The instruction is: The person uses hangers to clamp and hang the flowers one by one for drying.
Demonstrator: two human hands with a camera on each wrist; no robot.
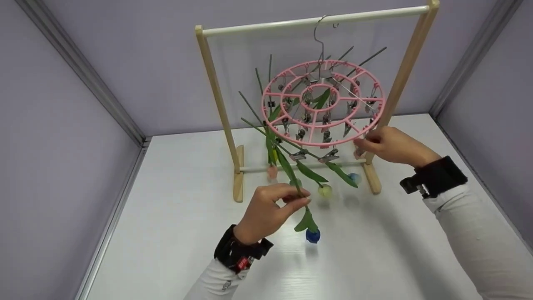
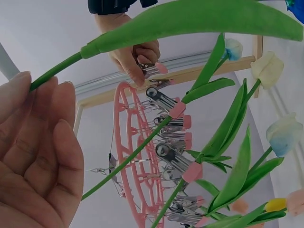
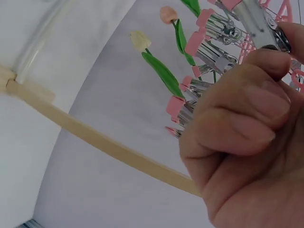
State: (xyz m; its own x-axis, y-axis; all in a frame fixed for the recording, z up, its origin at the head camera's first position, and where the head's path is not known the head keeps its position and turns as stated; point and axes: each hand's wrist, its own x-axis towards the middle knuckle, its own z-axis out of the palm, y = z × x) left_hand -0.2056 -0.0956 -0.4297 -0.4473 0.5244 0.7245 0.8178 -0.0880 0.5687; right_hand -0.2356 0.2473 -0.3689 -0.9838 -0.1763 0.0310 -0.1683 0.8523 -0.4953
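Note:
My left hand (image 1: 266, 212) pinches the green stem of a dark blue artificial tulip (image 1: 313, 236), whose flower points down toward the table. Level with the right edge of a round pink clip hanger (image 1: 310, 144), my right hand (image 1: 395, 146) grips a metal clip (image 3: 256, 23) with pink tips between thumb and fingers. Several other tulips hang head down from the hanger's clips, among them a cream tulip (image 1: 325, 191), a pale blue tulip (image 1: 354, 178) and a pink tulip (image 1: 272, 172). In the left wrist view, the held stem (image 2: 57, 71) runs between thumb and fingertips.
The hanger's hook hangs from the white rail (image 1: 266, 26) of a wooden-legged rack. A wooden post (image 1: 410, 58) stands close behind my right hand. Stems stick up behind the hanger. Grey walls (image 1: 62, 146) enclose the white table (image 1: 175, 216) at the sides and back.

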